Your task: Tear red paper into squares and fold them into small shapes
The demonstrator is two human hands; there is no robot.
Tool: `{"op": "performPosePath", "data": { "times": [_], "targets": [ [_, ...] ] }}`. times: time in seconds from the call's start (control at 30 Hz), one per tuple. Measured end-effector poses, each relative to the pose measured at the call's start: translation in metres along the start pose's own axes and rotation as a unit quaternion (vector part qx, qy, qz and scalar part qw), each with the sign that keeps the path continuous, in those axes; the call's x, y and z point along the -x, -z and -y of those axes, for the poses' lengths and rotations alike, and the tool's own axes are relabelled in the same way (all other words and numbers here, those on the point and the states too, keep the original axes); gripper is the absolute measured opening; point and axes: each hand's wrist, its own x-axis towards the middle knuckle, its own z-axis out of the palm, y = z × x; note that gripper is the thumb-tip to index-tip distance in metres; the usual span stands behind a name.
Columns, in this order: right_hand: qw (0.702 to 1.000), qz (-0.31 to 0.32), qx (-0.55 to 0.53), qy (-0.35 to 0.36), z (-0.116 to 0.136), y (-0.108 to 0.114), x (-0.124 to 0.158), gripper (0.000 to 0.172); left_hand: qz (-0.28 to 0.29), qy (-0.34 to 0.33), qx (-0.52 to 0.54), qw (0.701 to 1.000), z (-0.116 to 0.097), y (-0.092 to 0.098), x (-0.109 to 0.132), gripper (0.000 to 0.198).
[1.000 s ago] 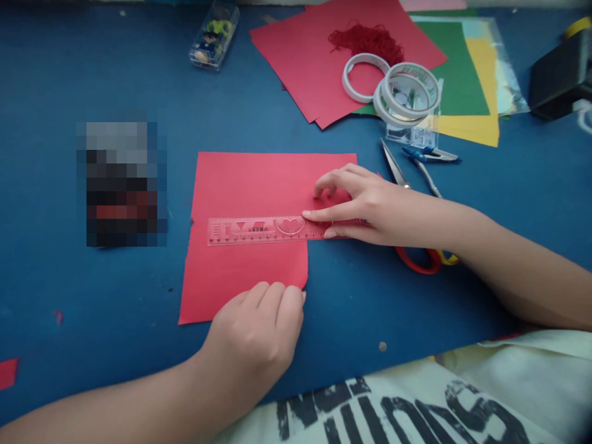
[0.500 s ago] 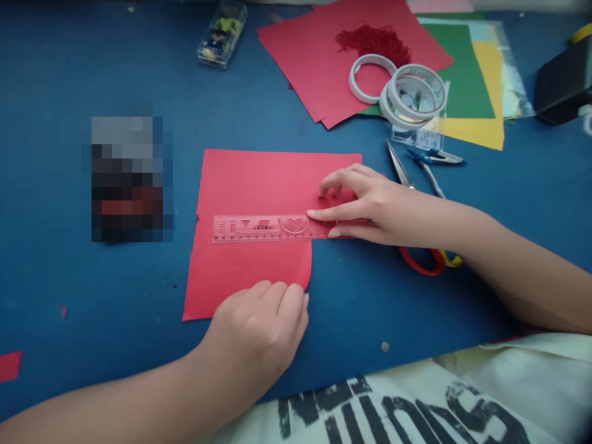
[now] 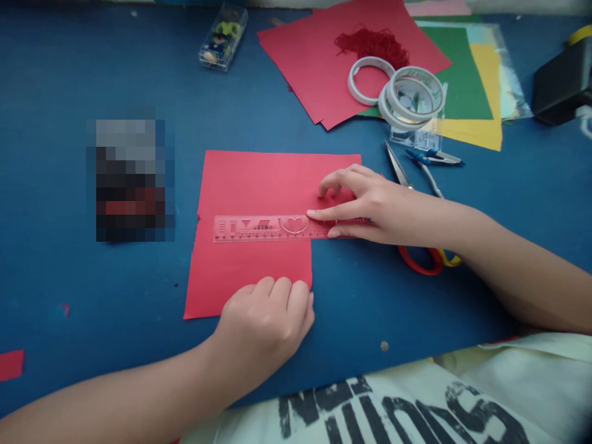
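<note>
A sheet of red paper point(image 3: 277, 182) lies before me, with a part cut or torn out at its lower right. Across its middle rests a clear plastic ruler point(image 3: 245, 229) with a heart-shaped cutout. My right hand point(image 3: 370, 200) presses down on the ruler with its fingers spread; the ruler's right end is hidden under it. My left hand point(image 3: 268, 320) is closed at the paper's lower right corner, gripping that edge; its fingertips are mostly hidden. Scissors point(image 3: 398, 165) with red and yellow handles lie partly beneath my right forearm.
A blue compass point(image 3: 435, 158) lies beside the scissors. Behind are tape rolls point(image 3: 415, 92), red yarn point(image 3: 372, 46), coloured sheets point(image 3: 467, 74) and a clear box point(image 3: 223, 37). A black object point(image 3: 562, 83) stands at far right, a blurred-out item point(image 3: 131, 182) at left, a red scrap point(image 3: 12, 365) lower left.
My left hand has shifted slightly right and up along the paper's lower edge, and the paper's right edge there looks straighter. My right hand and the ruler have stayed in place.
</note>
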Motion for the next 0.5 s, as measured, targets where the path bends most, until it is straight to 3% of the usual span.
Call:
{"op": "performPosePath", "data": {
  "times": [0.33, 0.5],
  "targets": [
    [1.0, 0.0, 0.003, 0.003, -0.0006, 0.0005, -0.0003, 0.033, 0.001, -0.003, -0.003, 1.0, -0.0015, 0.0004, 0.0005, 0.028],
    [1.0, -0.007, 0.005, 0.008, -0.0011, 0.0, -0.0003, 0.033, -0.013, -0.019, 0.048, 0.999, 0.0052, 0.0053, -0.0051, 0.03]
  ]
}}
